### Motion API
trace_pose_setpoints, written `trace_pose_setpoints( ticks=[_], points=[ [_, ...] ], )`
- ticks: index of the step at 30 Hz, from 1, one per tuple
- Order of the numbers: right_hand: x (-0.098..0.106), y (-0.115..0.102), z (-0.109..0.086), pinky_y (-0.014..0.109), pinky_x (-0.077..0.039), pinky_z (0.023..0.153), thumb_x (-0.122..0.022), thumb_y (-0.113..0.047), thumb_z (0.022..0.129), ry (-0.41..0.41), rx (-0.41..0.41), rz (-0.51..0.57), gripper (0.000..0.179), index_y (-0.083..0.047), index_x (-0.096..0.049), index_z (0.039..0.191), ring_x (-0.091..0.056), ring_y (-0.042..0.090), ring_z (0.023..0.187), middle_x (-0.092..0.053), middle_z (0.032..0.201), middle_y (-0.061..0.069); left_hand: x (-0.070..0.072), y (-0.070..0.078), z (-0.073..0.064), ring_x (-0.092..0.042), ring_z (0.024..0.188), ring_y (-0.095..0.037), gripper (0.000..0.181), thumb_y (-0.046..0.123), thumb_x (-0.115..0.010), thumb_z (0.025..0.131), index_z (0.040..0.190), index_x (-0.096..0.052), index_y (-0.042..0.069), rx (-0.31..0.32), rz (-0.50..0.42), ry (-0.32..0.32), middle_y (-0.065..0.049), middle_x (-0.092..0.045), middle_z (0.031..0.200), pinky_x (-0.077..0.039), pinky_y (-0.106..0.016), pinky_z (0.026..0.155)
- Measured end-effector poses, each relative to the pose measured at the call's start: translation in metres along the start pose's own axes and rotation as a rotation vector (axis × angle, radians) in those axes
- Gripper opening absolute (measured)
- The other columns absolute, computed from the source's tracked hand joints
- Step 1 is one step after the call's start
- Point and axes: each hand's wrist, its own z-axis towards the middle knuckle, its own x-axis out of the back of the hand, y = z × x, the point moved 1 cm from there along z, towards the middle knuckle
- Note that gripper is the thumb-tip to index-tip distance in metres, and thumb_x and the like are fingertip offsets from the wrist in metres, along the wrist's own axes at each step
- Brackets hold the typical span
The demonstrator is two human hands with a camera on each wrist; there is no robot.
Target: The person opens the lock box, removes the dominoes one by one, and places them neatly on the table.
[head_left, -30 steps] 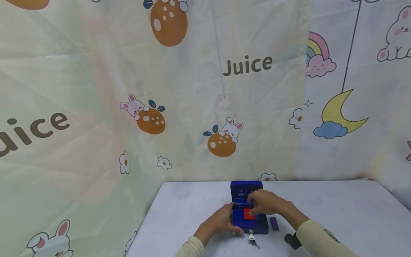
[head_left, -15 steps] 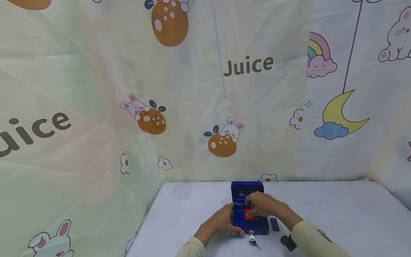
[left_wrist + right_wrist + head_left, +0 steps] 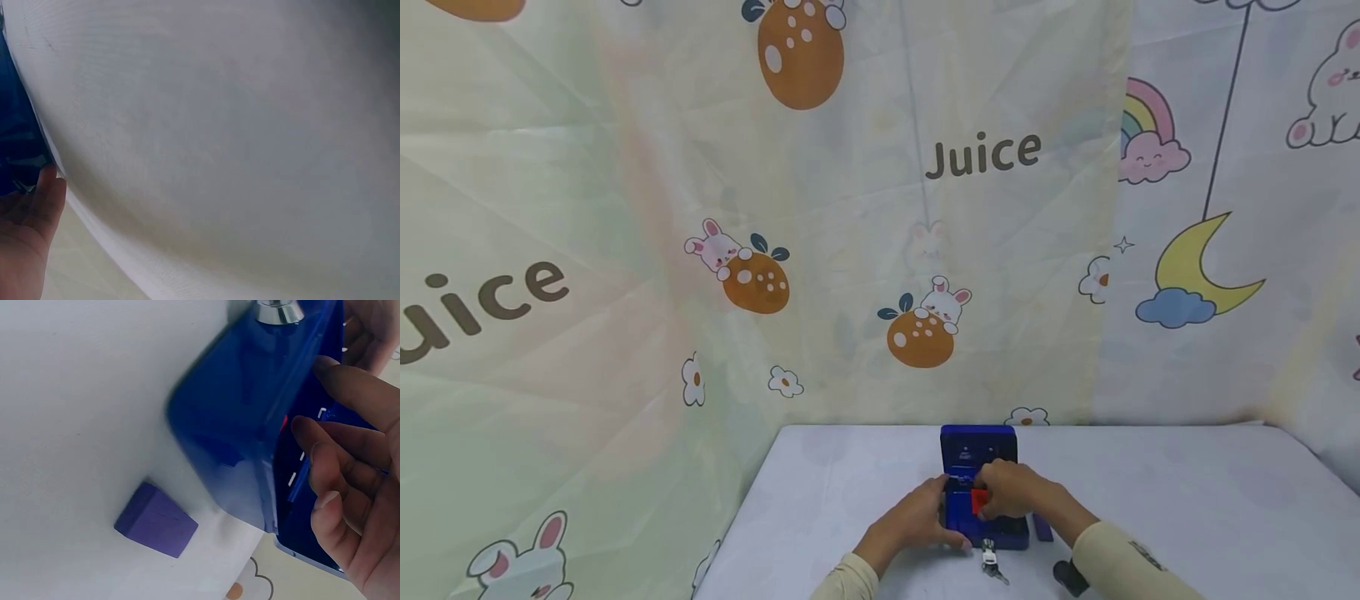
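A blue cash box (image 3: 962, 521) stands on the table with its lid (image 3: 962, 446) raised. My left hand (image 3: 917, 517) holds the box's left side, thumb near the front corner and fingers toward the hinge; in the left wrist view those fingers touch its blue wall. My right hand (image 3: 1011, 487) reaches over the box opening. In the right wrist view, its fingers are loosely curled, with a gap between thumb and index finger and nothing visible there. A red flat-looking piece (image 3: 979, 502) lies inside, partly hidden by that hand. Keys (image 3: 992, 568) hang at the box's front lock.
A purple block (image 3: 157, 522) lies on the white table (image 3: 1150, 500) close to the box's right side. A dark round-ended device (image 3: 1067, 577) shows below my right sleeve. Printed cloth (image 3: 850, 208) hangs behind the table's far edge.
My right hand has moved a little toward me and down over the box, covering more of the red piece. The left hand and the box stay put.
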Motion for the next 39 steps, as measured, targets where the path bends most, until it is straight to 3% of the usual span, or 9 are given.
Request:
trace_pose_setpoints(
  ticks=[15,19,25,33,39],
  points=[
    [-0.013,-0.002,0.006,0.032,-0.045,0.059,-0.083,-0.026,0.07,0.017,0.018,-0.091,0.024,-0.015,-0.063,0.078,-0.047,0.013,0.063,-0.051,0.067,-0.005,0.003,0.004,-0.003,-0.049,0.119,-0.009,0.102,0.059,-0.079,0.063,0.145,-0.033,0.02,0.046,-0.016,-0.023,0.003,-0.051,0.134,-0.043,-0.034,0.102],
    [-0.015,-0.002,0.008,0.032,-0.045,0.06,-0.082,-0.026,0.072,0.013,0.008,-0.11,0.024,-0.015,-0.061,0.078,-0.047,0.013,0.064,-0.049,0.068,-0.005,0.002,0.004,-0.002,-0.049,0.12,-0.009,0.102,0.058,-0.079,0.062,0.145,-0.032,0.02,0.066,-0.017,-0.029,0.003,-0.05,0.135,-0.043,-0.035,0.102],
    [-0.021,-0.001,0.01,0.034,-0.048,0.064,-0.081,-0.025,0.074,0.022,0.018,-0.144,0.023,-0.014,-0.061,0.08,-0.046,0.014,0.066,-0.05,0.069,-0.004,0.001,0.004,-0.003,-0.049,0.122,-0.012,0.107,0.06,-0.079,0.061,0.145,-0.033,0.012,0.102,0.019,-0.027,-0.003,-0.049,0.137,-0.042,-0.035,0.102],
    [-0.021,-0.002,0.011,0.034,-0.049,0.064,-0.081,-0.022,0.074,0.044,0.035,-0.147,0.02,-0.014,-0.063,0.08,-0.046,0.012,0.064,-0.05,0.067,-0.006,0.001,0.003,-0.003,-0.049,0.122,-0.012,0.107,0.061,-0.079,0.061,0.145,-0.033,0.013,0.1,0.01,-0.029,-0.002,-0.049,0.137,-0.042,-0.035,0.102],
    [-0.024,-0.003,0.013,0.034,-0.049,0.062,-0.081,-0.022,0.073,0.044,0.043,-0.129,0.019,-0.015,-0.064,0.079,-0.047,0.011,0.062,-0.051,0.066,-0.007,0.001,0.002,-0.003,-0.05,0.117,-0.007,0.103,0.058,-0.08,0.061,0.144,-0.034,0.018,0.048,-0.01,-0.02,0.002,-0.052,0.132,-0.043,-0.034,0.101]
  ],
)
